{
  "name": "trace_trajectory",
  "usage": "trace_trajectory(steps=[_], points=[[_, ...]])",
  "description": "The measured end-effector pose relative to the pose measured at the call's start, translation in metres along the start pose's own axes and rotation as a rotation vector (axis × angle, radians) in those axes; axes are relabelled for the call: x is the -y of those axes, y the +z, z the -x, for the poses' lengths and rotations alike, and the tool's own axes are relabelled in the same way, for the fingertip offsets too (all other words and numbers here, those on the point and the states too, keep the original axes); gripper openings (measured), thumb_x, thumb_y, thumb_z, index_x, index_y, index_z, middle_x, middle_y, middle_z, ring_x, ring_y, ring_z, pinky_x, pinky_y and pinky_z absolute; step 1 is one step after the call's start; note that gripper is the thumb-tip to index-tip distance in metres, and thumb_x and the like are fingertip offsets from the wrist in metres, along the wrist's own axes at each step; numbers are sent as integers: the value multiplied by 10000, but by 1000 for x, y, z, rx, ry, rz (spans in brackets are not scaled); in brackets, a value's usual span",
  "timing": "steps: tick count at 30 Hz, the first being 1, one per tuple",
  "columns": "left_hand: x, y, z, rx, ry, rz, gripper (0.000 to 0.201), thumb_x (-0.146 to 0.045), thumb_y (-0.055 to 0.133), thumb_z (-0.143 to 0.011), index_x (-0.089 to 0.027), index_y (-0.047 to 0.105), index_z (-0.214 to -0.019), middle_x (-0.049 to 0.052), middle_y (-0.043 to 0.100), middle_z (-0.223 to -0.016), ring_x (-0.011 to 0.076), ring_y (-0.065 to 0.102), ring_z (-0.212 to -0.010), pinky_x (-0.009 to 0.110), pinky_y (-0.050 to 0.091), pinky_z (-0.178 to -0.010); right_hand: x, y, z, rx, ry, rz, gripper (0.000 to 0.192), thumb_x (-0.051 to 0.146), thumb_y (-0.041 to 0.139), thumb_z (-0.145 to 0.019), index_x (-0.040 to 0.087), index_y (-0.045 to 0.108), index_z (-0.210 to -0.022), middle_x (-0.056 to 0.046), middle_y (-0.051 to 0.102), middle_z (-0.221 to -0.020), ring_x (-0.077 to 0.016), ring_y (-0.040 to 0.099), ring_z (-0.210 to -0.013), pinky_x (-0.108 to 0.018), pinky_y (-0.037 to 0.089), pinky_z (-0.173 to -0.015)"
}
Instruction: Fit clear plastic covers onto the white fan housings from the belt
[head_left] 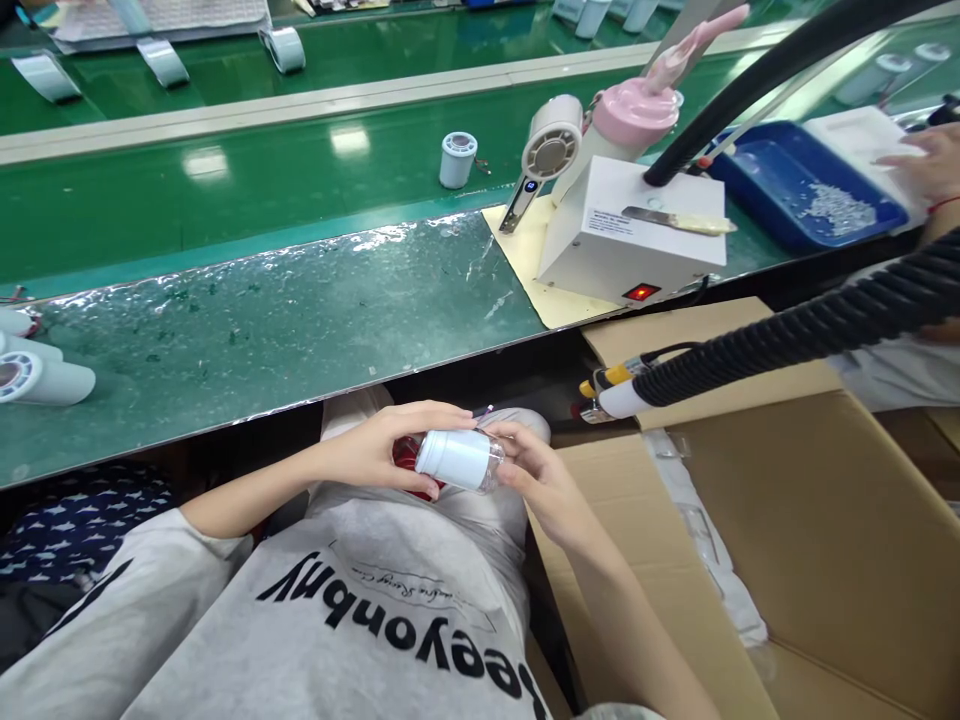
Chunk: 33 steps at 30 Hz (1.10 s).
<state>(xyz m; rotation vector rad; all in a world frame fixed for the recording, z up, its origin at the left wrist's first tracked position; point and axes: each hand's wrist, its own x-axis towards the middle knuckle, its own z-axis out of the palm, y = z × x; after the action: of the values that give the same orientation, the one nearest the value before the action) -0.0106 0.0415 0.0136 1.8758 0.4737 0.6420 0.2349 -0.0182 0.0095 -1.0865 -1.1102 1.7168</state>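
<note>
White cylinder (459, 459) held low in the lap, below the near edge of the green table (247, 330). Long axis lies roughly level, running left to right; its flat end cap faces left and slightly toward the camera, the clearer far end points right. Left hand (382, 447) curls over the left end from above, fingers gripping it, with something red partly hidden beneath the palm. Right hand (536, 475) grips the right end, fingertips pressed to it. Just right of the hands, an open cardboard box (787, 520). On the table, a white box (630, 225) with a lit red switch.
</note>
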Motion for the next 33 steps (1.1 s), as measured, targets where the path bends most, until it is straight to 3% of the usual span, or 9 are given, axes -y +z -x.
trace_trajectory(steps=[9,17,26,30,33], points=[[0,0,-1,4,27,5,750,-348,847,-798,-314,546,-1484,145,598,-1494,303,580,-1375,487,468,-1156,-6,5,-1,-6,204,-151,627,725,805,-726,207,601,-1015,-13,678,-802,-161,684,-596,-265,587,-524],[-1,0,0,21,29,16,761,-333,853,-790,-321,545,-1485,137,578,-1520,317,564,-1389,508,449,-1173,-5,13,-3,1,316,-266,676,802,784,-670,199,587,-905,3,672,-642,-128,602,-436,-197,470,-376],[-6,3,-1,33,19,-18,638,-331,783,-861,-290,555,-1455,152,576,-1480,300,587,-1337,476,494,-1117,-10,13,-5,164,478,-371,711,855,614,-787,150,667,-856,-64,681,-617,-92,501,-388,-168,374,-326],[-14,4,-2,15,-12,-9,625,-331,776,-862,-251,545,-1438,151,623,-1384,290,611,-1276,440,525,-1063,-14,12,-3,207,457,-337,807,915,515,-798,132,677,-906,-62,658,-618,-100,517,-408,-174,385,-342],[-19,4,-2,-6,-145,33,624,-368,774,-857,-235,545,-1422,144,629,-1347,276,642,-1191,375,577,-931,-19,10,2,151,254,-198,838,931,478,-800,151,655,-1048,-101,711,-797,-168,656,-565,-240,529,-455]])
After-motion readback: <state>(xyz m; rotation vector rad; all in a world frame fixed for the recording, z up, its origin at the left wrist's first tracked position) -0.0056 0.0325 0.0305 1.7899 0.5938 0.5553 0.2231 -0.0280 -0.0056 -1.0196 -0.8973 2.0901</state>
